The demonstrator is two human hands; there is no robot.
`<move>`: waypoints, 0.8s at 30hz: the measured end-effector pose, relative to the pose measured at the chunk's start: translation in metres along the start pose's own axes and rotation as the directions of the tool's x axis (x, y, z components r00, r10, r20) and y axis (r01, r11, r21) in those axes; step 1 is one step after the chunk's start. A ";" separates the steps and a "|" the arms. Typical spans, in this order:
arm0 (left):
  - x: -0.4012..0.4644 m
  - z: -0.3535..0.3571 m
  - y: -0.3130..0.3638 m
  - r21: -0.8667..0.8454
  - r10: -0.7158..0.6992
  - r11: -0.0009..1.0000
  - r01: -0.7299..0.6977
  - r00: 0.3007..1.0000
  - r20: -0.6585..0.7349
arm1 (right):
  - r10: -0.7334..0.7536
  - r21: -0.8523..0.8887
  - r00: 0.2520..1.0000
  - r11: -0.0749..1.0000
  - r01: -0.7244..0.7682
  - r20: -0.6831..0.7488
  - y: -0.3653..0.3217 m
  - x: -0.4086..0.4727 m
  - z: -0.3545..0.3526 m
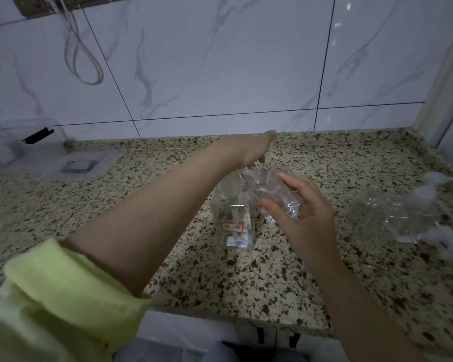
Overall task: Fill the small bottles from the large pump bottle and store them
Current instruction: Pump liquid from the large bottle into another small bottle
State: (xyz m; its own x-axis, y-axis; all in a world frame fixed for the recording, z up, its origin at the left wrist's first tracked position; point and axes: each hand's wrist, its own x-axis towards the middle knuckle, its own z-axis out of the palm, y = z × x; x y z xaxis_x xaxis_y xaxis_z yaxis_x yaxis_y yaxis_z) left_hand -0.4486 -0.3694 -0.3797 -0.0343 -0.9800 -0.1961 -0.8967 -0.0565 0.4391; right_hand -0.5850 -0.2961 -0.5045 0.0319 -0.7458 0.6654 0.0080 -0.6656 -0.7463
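While the large pump bottle [233, 220] stands upright on the speckled stone counter [285, 278], my left hand [256, 150] sits on top of it, palm down over the pump head. The fingers curl downward behind the bottle's top, so I cannot tell how firmly they hold the pump. On the bottle's front face is a small red-framed label [232, 227].

My right hand [306, 207] is just to the right of the pump bottle, at the height of its shoulder. Thumb and fingers are curled around a small clear bottle [270, 192], gripping it and tilting its open end toward the pump's spout. The small bottle touches or nearly touches the pump bottle's top; which one I cannot tell, because clear plastic lies against clear plastic.

Well to the right of the pump bottle, a loose heap of more clear small bottles with white caps [413, 215] lies on the counter. Far to the left of the pump bottle, against the marble-tiled wall [220, 61], stands a clear plastic storage box [24, 145] with its lid [76, 163] lying flat in front of it. A rolled-up yellow-green sleeve [63, 291] covers my left upper arm.
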 end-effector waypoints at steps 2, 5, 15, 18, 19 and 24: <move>-0.001 0.000 0.000 -0.041 0.027 0.999 -0.028 1.000 -0.014 | -0.003 0.006 1.000 1.000 0.003 -0.008 0.000 0.000 0.000; 0.000 -0.001 -0.002 -0.091 0.032 0.995 -0.034 0.999 -0.019 | -0.011 0.014 1.000 1.000 0.011 -0.003 0.000 0.000 0.000; -0.001 -0.002 0.000 -0.095 0.015 0.995 -0.014 1.000 0.003 | -0.025 -0.004 1.000 1.000 0.025 -0.015 0.003 -0.001 0.000; -0.001 -0.004 0.001 -0.119 0.014 0.993 -0.015 1.000 -0.009 | -0.034 -0.012 0.999 0.999 0.034 -0.021 0.005 0.000 0.000; -0.001 -0.004 0.001 -0.096 0.005 0.995 -0.004 1.000 0.004 | -0.039 -0.016 0.999 0.999 0.039 -0.013 0.004 0.001 0.001; -0.002 -0.003 0.000 -0.087 0.023 0.996 -0.025 0.999 -0.022 | -0.027 -0.011 0.999 1.000 0.027 -0.026 0.004 0.001 0.000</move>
State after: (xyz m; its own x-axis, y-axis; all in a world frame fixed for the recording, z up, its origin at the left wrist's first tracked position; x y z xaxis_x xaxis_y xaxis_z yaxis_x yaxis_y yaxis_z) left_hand -0.4476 -0.3683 -0.3768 -0.0453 -0.9850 -0.1667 -0.8536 -0.0485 0.5187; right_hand -0.5853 -0.2989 -0.5069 0.0054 -0.7281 0.6855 -0.0023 -0.6855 -0.7281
